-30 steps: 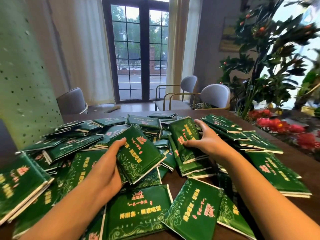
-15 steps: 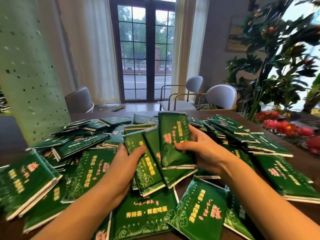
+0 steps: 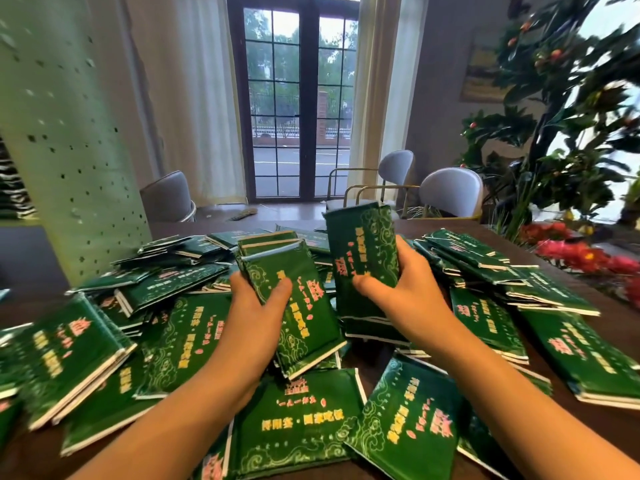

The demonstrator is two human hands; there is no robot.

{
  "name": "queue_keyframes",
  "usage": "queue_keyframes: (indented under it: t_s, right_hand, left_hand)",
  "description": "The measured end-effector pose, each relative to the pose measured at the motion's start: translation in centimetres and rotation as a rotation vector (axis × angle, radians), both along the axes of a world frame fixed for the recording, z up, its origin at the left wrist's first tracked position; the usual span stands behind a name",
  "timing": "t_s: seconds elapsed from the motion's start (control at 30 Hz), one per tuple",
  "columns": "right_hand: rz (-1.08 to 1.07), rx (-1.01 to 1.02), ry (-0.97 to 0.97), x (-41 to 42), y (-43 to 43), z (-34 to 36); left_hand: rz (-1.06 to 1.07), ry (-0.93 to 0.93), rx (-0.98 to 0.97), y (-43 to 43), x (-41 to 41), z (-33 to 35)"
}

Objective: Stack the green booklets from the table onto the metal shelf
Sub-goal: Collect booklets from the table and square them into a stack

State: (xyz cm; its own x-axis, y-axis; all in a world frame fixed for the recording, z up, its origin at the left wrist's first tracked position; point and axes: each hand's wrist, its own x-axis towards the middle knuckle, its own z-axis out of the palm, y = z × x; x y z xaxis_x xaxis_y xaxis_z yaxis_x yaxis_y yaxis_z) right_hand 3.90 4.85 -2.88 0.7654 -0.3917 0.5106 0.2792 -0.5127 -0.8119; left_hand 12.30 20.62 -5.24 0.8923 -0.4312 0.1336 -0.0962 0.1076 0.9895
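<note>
— Hands, state?
— Two in view, both clenched on stock. Left hand (image 3: 256, 313) grips the left bundle (image 3: 304, 327) of green booklets, thumb across the front cover, fingers behind. Right hand (image 3: 405, 303) grips the right bundle (image 3: 363, 251) the same way.

— Count per bundle?
— Left bundle shows at least three booklets at its top edge. The number in the right bundle cannot be told.

— Attitude of the bundles?
— Right bundle is upright and raised above the heap. Left bundle is tilted, with its top leaning away and to the left. They sit side by side between the hands. I cannot tell whether they touch.

— Remaining stock?
— Loose booklets (image 3: 301, 420) number several dozen. An exact count is not possible because they overlap. They lie scattered across the bench (image 3: 31, 459) on every side of the hands, some in small piles. The nearest lie directly beneath the wrists.

— Surroundings?
— Three grey chairs (image 3: 450, 192) stand beyond the bench. One glazed door (image 3: 298, 98) is behind them. One perforated green panel (image 3: 69, 150) stands at the left.
</note>
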Motion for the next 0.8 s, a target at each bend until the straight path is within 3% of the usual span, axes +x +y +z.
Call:
queue_keyframes:
  t_s: [0.13,0.3,0.43,0.67,0.73,0.8]
  right_hand:
    - [0.036,-0.271,0.023,0.4,2.0,-1.1]
    - [0.112,-0.324,0.116,0.3,3.2,-1.4]
    - [0.211,-0.239,0.135,0.2,3.1,-1.3]
    - [0.395,0.015,0.210,0.3,2.0,-0.9]
    - [0.370,0.069,0.216,0.5,1.3,-0.6]
    - [0.248,-0.027,0.163,0.4,0.3,-0.2]
  left_hand:
    - [0.030,-0.075,0.077,-0.2,-0.7,-0.1]
    - [-0.010,-0.056,0.107,-0.3,-1.6,0.5]
    - [-0.092,0.014,0.026,0.0,-1.9,0.7]
    - [-0.119,-0.124,0.091,-0.2,-0.7,-0.1]
    - [-0.098,-0.098,0.082,-0.3,-0.3,-0.2]
    - [-0.058,-0.013,0.029,-0.2,0.1,-0.3]
